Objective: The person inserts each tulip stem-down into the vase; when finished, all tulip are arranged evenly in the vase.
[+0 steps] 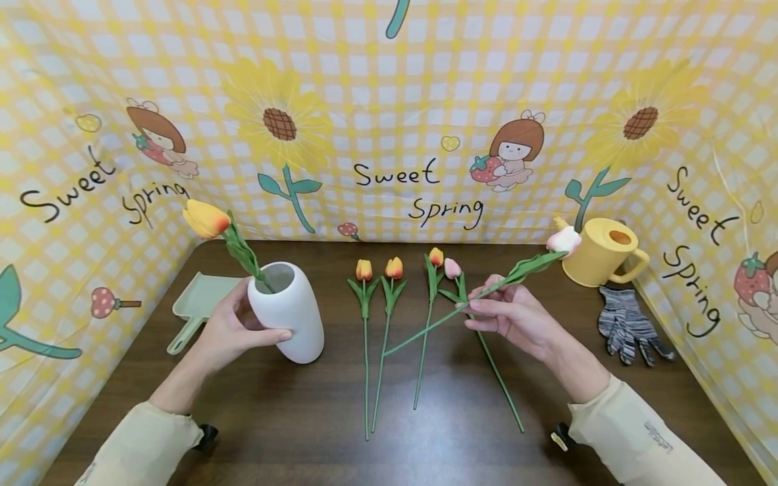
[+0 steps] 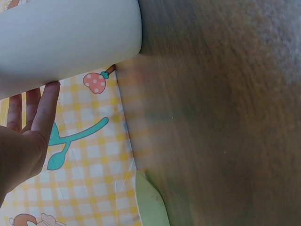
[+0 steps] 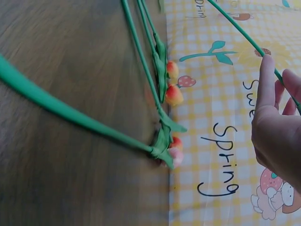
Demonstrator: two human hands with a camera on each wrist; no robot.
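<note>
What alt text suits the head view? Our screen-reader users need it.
A left hand grips a tilted white ceramic vase holding one orange tulip, while the right hand pinches a pink tulip's green stem above four tulips lying on a dark wooden table.

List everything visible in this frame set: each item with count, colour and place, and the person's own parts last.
vase: 1, white, tilted, left of centre on the table.
tulip in vase: 1, orange-yellow, leaning left out of the vase mouth.
held tulip: 1, pale pink, stem slanting above the table.
tulips lying on table: 4, three orange and one pink, side by side at centre.
watering can: 1, yellow, back right.
gloves: grey patterned, right of the flowers; count unclear.
dustpan: 1, pale green, behind the vase.
table: 1, dark brown wood.
backdrop: yellow checked cloth with sunflowers, round three sides.
left hand: grips the vase.
right hand: pinches the held tulip's stem.
</note>
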